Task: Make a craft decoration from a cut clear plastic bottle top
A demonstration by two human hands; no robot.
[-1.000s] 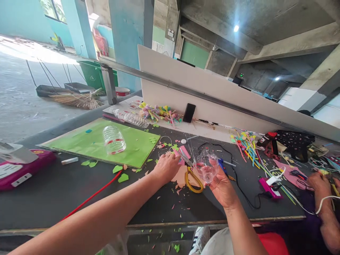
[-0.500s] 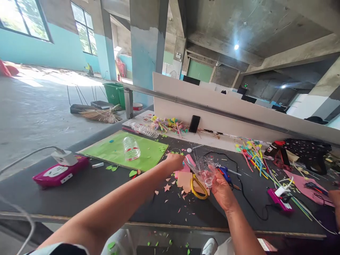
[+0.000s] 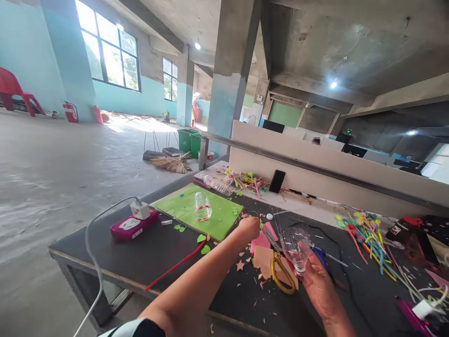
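My right hand (image 3: 317,285) holds a clear cut-off plastic bottle top (image 3: 295,245) just above the dark table (image 3: 105,255). My left hand (image 3: 249,228) reaches forward over pink foam scraps (image 3: 260,242), its fingers curled down at the table; what they hold is hidden. Yellow-handled scissors (image 3: 282,276) lie between the two hands on peach foam pieces (image 3: 264,257). A blue glue gun (image 3: 321,257) lies just behind my right hand.
A green foam sheet (image 3: 182,208) carries a cut bottle piece (image 3: 202,206). A pink power strip (image 3: 129,227) with a white plug, a red pipe cleaner (image 3: 175,264), coloured straws (image 3: 365,236), a black phone (image 3: 277,181) against the white divider (image 3: 333,171) and scattered foam scraps surround the hands.
My head has turned left and up, showing more of the floor and windows. Both hands stay near the scissors; the right hand has kept the bottle top.
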